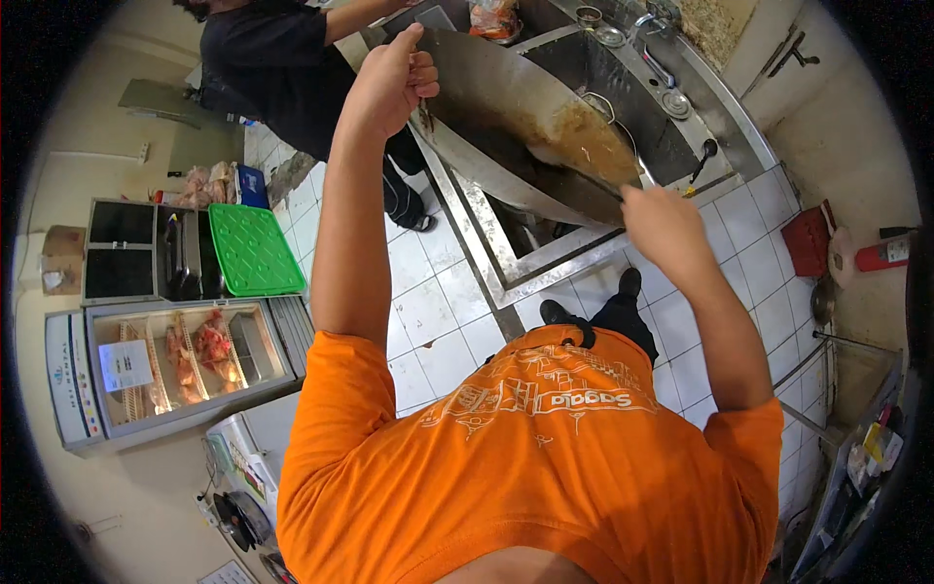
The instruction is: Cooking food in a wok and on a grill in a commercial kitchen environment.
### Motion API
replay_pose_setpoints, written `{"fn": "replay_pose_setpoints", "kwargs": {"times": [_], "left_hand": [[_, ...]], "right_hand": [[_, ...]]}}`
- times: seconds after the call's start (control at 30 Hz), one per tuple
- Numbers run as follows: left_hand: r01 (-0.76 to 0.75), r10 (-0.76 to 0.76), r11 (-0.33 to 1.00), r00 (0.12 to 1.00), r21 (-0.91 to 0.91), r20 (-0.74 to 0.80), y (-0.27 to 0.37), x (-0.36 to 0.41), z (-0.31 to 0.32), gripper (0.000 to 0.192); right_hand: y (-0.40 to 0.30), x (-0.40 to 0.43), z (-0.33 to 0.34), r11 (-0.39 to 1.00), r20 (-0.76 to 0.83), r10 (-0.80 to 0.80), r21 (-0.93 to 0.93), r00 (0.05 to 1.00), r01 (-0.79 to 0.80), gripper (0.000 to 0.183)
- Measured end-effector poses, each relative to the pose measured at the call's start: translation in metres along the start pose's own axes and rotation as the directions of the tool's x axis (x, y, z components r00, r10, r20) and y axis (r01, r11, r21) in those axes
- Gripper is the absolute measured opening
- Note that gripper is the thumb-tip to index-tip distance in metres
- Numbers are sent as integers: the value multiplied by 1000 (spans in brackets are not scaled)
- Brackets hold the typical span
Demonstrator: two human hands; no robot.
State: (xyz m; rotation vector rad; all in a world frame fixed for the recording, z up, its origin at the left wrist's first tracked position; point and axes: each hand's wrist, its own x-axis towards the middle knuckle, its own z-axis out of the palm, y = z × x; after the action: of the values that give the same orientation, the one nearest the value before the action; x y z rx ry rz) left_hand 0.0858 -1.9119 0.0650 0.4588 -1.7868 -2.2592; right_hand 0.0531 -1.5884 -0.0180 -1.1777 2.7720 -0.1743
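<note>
A large, wide metal wok (503, 95) is held tilted over the steel sink unit in front of me. Brown residue coats part of its inside, mostly towards the right. My left hand (394, 84) grips its far-left edge, thumb up and fingers curled. At the near-right edge, my right hand (660, 226) is closed around the wok's rim or handle; the fingers hide which. The steel sink basin (649, 139) shows behind the wok, with a looped pale wire or hose in it. Below the wok, part of another framed steel basin (496, 274) is visible.
A co-worker in black (266, 73) stands close on the left, an arm reaching over the counter. A faucet (649, 33) and a bagged item (492, 18) are at the back. Left are a lit display fridge (193, 365) and green lid (255, 248); right, a fire extinguisher (883, 254).
</note>
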Motion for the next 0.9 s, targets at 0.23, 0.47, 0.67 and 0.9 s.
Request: {"fn": "replay_pose_setpoints", "kwargs": {"times": [0.23, 0.47, 0.67, 0.9], "left_hand": [[-11, 13, 998, 999, 67, -33, 4, -2, 9, 30], [43, -44, 999, 999, -30, -17, -5, -4, -12, 33], [17, -14, 999, 998, -42, 66, 10, 8, 10, 29], [54, -50, 999, 978, -10, 201, 30, 32, 51, 28]], "right_hand": [[-11, 74, 37, 994, -57, 89, -52, 994, -92, 17], [39, -1, 7, 960, -116, 163, -208, 980, -185, 33], [43, -50, 17, 941, -14, 122, -317, 992, -120, 37], [20, 2, 35, 955, -108, 121, -258, 987, -145, 28]]}}
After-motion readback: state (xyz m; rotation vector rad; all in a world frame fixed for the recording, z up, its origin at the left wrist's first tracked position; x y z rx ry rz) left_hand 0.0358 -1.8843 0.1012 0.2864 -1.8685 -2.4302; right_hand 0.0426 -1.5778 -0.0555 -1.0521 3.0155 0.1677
